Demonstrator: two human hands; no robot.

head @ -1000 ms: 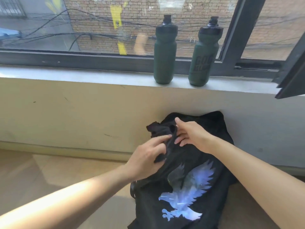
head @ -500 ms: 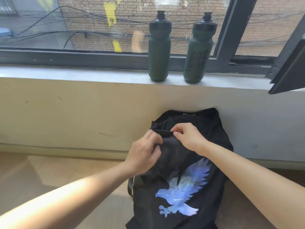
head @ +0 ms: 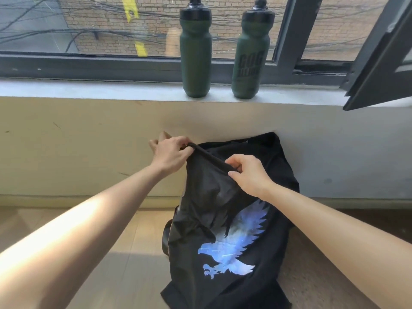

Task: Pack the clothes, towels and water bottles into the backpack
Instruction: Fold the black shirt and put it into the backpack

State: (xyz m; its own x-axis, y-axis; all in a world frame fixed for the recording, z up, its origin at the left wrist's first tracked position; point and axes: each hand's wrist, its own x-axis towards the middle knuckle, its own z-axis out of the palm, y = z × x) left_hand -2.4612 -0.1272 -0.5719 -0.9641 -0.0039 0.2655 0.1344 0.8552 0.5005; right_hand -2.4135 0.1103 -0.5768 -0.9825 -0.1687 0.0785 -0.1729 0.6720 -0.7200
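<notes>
Spread wider, left hand (head: 170,156) and right hand (head: 249,175) pinch the black eagle shirt (head: 214,210) taut.

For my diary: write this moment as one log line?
left hand: grips black cloth | right hand: grips black cloth | bottles: upright on windowsill

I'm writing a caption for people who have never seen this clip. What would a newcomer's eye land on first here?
The bright blue eagle print on the black shirt, heaped on the floor against the wall, stands out first. Just above the print, the left hand and right hand pinch an edge of the shirt, stretched between them. Behind, two dark green water bottles stand upright side by side on the windowsill.
</notes>
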